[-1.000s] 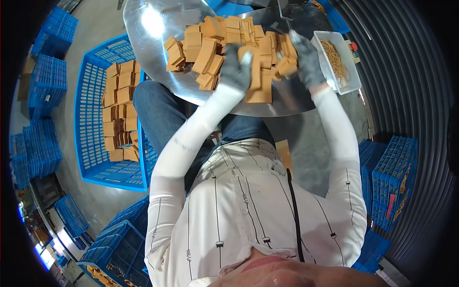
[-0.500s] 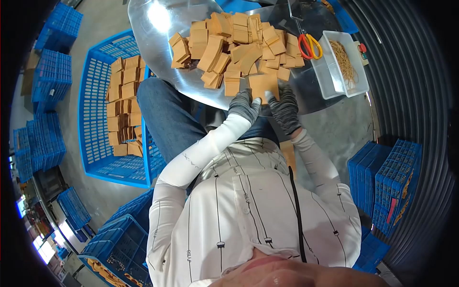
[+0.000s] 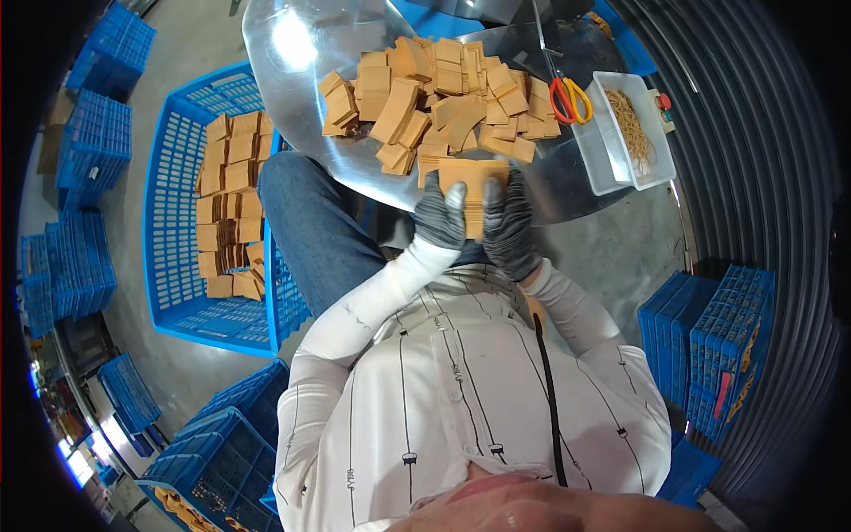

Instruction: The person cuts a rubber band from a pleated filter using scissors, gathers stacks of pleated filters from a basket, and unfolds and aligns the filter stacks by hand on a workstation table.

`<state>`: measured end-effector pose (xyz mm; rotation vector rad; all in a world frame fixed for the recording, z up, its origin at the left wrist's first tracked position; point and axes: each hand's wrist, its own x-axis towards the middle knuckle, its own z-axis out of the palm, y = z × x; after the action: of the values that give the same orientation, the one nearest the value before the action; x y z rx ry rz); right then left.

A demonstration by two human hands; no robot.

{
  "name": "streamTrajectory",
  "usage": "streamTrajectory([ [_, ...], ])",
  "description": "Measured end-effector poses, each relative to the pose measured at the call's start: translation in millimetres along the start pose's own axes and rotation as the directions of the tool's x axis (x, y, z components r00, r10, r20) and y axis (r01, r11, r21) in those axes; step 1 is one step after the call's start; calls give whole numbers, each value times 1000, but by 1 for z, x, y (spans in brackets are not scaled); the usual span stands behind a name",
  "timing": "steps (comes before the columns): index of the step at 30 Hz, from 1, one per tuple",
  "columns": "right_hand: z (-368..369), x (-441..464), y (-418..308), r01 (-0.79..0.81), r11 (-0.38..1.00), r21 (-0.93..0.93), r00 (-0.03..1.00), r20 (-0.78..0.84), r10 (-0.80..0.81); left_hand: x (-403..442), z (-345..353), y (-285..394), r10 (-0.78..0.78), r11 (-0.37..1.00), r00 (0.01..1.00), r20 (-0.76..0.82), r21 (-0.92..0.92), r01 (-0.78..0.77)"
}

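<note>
A stack of flat tan rectangular pieces (image 3: 474, 182) is held between my two hands just off the near edge of the metal table. On its left side, my left hand (image 3: 441, 215) grips it in a grey glove, thumb on the near face. My right hand (image 3: 508, 226), gloved the same way, closes on the right side with its thumb also in front. The stacked edges show below the top piece. Right beyond it, a heap of similar tan pieces (image 3: 394, 111) lies on the shiny metal table (image 3: 301, 97). The fingers behind the stack are hidden.
Red-and-yellow-handled scissors (image 3: 570, 100) lie right of the heap, beside a white plastic box (image 3: 607, 168) holding rubber bands (image 3: 631, 129). On the floor at left stands a blue crate (image 3: 164, 222) with tan stacks inside. More blue crates (image 3: 731, 346) stand at right by a corrugated wall (image 3: 753, 133).
Both hands have drawn the stack back toward my body and tilted it, so its layered edges now show. The view has shifted slightly; the heap, scissors and box stay in place.
</note>
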<state>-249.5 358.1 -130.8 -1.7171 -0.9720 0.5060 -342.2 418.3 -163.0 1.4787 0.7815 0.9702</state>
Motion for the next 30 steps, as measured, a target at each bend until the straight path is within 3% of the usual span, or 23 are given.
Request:
streamTrajectory([
  [1, 4, 0, -2, 185, 980, -70, 981, -44, -188, 1, -5, -2, -101, 985, 991, 83, -134, 112],
  [3, 0, -7, -3, 152, 988, -7, 986, 68, -151, -2, -18, 6, -319, 861, 909, 269, -318, 396],
  [6, 0, -15, 4, 120, 984, 130, 983, 122, -136, -11, -16, -2, -259, 779, 930, 260, -513, 361],
  [7, 1, -18, 4, 97, 978, 182, 987, 112, -119, -10, -25, -4, -428, 594, 804, 413, -542, 595],
  [8, 1, -20, 4, 73, 970, 233, 990, 104, -100, -11, -24, -6, -429, 579, 814, 392, -572, 581],
  [10, -4, -13, 7, 45, 998, 53, 985, 164, -53, -10, -20, -3, -433, 547, 827, 359, -625, 557],
  [12, -10, -9, 6, 15, 992, -127, 979, 204, 11, -6, -31, -2, -357, 838, 870, 340, -294, 459],
  [13, -13, -6, -4, 83, 992, -93, 990, 119, -72, -6, -30, 0, -254, 916, 915, 314, -225, 332],
  [14, -12, -6, -8, 43, 999, -16, 994, 102, -42, -4, -29, 1, -140, 969, 945, 294, -154, 192],
  [16, -8, -13, -11, -48, 989, 137, 995, 93, 35, -7, -27, -3, -44, 997, 982, 186, -58, 55],
  [17, -4, -18, 1, 135, 991, 11, 985, 110, -136, -8, -27, -5, 10, 1000, 990, 139, 0, -10],
  [18, 0, -20, 8, 94, 993, 70, 988, 117, -101, -4, -25, 2, 102, 994, 994, 46, 34, -103],
  [20, 4, -23, 18, 7, 983, 185, 991, 129, -32, -7, -30, 14, -63, 997, 990, 129, -35, 68],
  [21, 2, -22, 19, -16, 956, 292, 987, 157, -31, -7, -29, 15, -69, 985, 986, 155, -144, 92],
  [24, -17, -15, 17, -14, 917, 399, 962, 254, -96, -7, -27, 30, -236, 835, 907, 348, -405, 372],
  [26, -27, -16, 7, -261, 806, 531, 927, 370, 57, -5, -26, 20, -329, 599, 789, 520, -531, 599],
  [28, -24, -18, 9, -398, 591, 702, 900, 425, 101, -3, -28, 18, -286, 274, 650, 704, -590, 760],
  [30, -32, -11, 11, -423, 647, 634, 891, 420, 171, 0, -31, 21, -84, -91, 533, 842, -540, 837],
])
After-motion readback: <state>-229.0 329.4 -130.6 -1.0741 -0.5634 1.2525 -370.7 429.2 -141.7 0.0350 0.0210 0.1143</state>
